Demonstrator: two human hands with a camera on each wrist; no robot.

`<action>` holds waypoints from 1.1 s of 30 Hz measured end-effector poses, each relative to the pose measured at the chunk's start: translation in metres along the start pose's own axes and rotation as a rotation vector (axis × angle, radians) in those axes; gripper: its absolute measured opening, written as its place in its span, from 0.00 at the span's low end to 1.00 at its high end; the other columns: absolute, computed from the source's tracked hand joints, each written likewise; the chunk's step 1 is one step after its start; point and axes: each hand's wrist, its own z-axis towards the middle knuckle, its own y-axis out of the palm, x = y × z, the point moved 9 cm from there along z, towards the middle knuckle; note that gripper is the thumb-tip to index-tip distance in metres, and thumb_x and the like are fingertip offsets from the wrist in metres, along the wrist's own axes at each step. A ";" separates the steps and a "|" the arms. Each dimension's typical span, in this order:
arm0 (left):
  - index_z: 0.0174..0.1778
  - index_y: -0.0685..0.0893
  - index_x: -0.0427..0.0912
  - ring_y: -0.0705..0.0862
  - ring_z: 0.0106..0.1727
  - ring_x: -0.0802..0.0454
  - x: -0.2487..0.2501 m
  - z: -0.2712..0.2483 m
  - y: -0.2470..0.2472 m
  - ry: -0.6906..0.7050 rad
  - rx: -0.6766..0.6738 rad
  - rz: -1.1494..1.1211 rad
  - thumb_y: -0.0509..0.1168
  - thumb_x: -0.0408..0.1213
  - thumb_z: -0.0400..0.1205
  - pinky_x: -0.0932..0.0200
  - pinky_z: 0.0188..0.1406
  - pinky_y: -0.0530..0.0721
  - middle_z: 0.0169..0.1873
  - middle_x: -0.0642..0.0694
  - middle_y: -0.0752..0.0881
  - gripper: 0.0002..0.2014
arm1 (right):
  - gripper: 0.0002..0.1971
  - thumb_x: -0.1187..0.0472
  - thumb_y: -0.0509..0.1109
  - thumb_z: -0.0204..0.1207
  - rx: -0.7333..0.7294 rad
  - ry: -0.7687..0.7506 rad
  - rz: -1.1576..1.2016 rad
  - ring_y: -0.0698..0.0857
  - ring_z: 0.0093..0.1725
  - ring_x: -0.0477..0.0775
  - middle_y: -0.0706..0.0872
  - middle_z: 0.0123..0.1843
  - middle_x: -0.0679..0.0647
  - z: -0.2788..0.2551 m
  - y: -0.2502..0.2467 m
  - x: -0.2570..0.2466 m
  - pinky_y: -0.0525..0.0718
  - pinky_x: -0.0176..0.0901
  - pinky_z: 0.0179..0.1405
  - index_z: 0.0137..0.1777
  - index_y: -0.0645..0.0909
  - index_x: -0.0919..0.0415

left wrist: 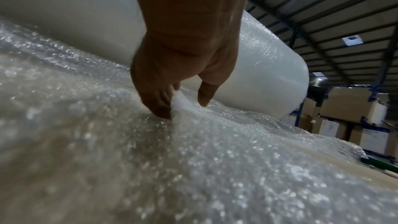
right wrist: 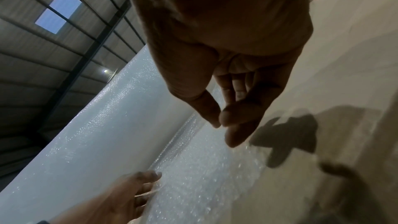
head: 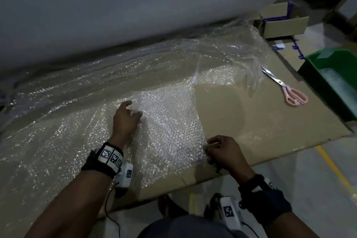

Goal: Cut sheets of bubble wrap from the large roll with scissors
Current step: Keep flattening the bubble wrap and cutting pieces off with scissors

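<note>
The large white roll (head: 135,6) lies across the back, and its loose bubble wrap sheet (head: 170,127) is spread toward me over a flat cardboard sheet (head: 251,114). My left hand (head: 134,111) sits in the middle of the sheet; the left wrist view shows a raised fold of wrap pinched between thumb and fingers (left wrist: 183,108). My right hand (head: 209,146) is at the sheet's right edge near me, with thumb and forefinger pinched together (right wrist: 220,123) on that edge. Pink-handled scissors (head: 286,87) lie untouched on the cardboard at the right, blades pointing away.
A green bin (head: 328,83) stands just right of the scissors. An open cardboard box (head: 284,23) sits at the back right by the roll's end. Crumpled clear wrap (head: 241,50) is heaped between roll and scissors. My feet (head: 166,206) are at the cardboard's near edge.
</note>
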 end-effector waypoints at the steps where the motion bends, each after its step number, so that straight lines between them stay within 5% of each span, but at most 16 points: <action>1: 0.81 0.76 0.50 0.87 0.59 0.44 0.003 -0.002 -0.003 0.016 0.024 0.054 0.79 0.41 0.81 0.52 0.61 0.83 0.62 0.43 0.87 0.32 | 0.05 0.62 0.75 0.77 0.013 -0.008 -0.026 0.89 0.25 0.60 0.92 0.31 0.59 -0.001 -0.004 0.000 0.89 0.53 0.27 0.51 0.88 0.56; 5: 0.87 0.68 0.51 0.77 0.76 0.35 0.029 -0.021 -0.007 0.171 0.058 0.267 0.77 0.47 0.82 0.38 0.74 0.79 0.78 0.35 0.77 0.38 | 0.09 0.62 0.70 0.74 0.079 -0.093 -0.221 0.92 0.26 0.55 0.92 0.32 0.48 0.001 -0.025 0.002 0.94 0.58 0.33 0.48 0.90 0.52; 10: 0.91 0.59 0.60 0.63 0.89 0.38 0.036 -0.081 0.043 0.380 -0.304 0.511 0.72 0.63 0.82 0.32 0.85 0.66 0.90 0.42 0.64 0.44 | 0.10 0.51 0.73 0.63 0.095 -0.148 -0.438 0.93 0.43 0.49 0.93 0.37 0.40 0.005 -0.033 0.003 0.91 0.48 0.50 0.45 0.87 0.39; 13: 0.92 0.45 0.66 0.43 0.94 0.42 0.027 -0.123 0.077 0.523 -0.495 0.697 0.51 0.79 0.81 0.31 0.88 0.51 0.94 0.45 0.44 0.46 | 0.18 0.45 0.81 0.57 0.032 -0.157 -0.499 0.92 0.45 0.45 0.91 0.38 0.38 0.003 -0.020 0.009 0.90 0.45 0.48 0.48 0.83 0.36; 16: 0.89 0.31 0.68 0.29 0.91 0.43 0.016 -0.146 0.102 0.580 -0.592 0.838 0.37 0.82 0.80 0.27 0.88 0.40 0.91 0.45 0.31 0.44 | 0.28 0.41 0.86 0.55 0.027 -0.179 -0.549 0.90 0.45 0.44 0.88 0.37 0.35 0.000 -0.011 0.013 0.87 0.43 0.46 0.57 0.83 0.38; 21: 0.89 0.28 0.65 0.23 0.89 0.38 -0.011 -0.162 0.110 0.537 -0.651 0.956 0.43 0.78 0.84 0.22 0.86 0.36 0.89 0.40 0.25 0.45 | 0.30 0.45 0.87 0.57 0.061 -0.179 -0.543 0.86 0.43 0.45 0.85 0.35 0.34 0.003 -0.012 0.014 0.80 0.41 0.42 0.61 0.83 0.41; 26: 0.89 0.27 0.65 0.21 0.87 0.38 -0.023 -0.174 0.103 0.537 -0.637 0.951 0.43 0.81 0.83 0.23 0.84 0.31 0.87 0.40 0.22 0.46 | 0.31 0.46 0.84 0.53 0.031 -0.163 -0.542 0.91 0.45 0.49 0.92 0.40 0.42 0.006 -0.012 0.015 0.87 0.46 0.44 0.58 0.82 0.41; 33: 0.88 0.27 0.70 0.20 0.87 0.37 -0.019 -0.179 0.100 0.574 -0.662 0.963 0.44 0.79 0.85 0.20 0.84 0.32 0.88 0.40 0.22 0.43 | 0.29 0.51 0.85 0.53 -0.004 -0.158 -0.557 0.91 0.44 0.48 0.91 0.38 0.40 0.005 -0.013 0.015 0.86 0.44 0.42 0.57 0.83 0.42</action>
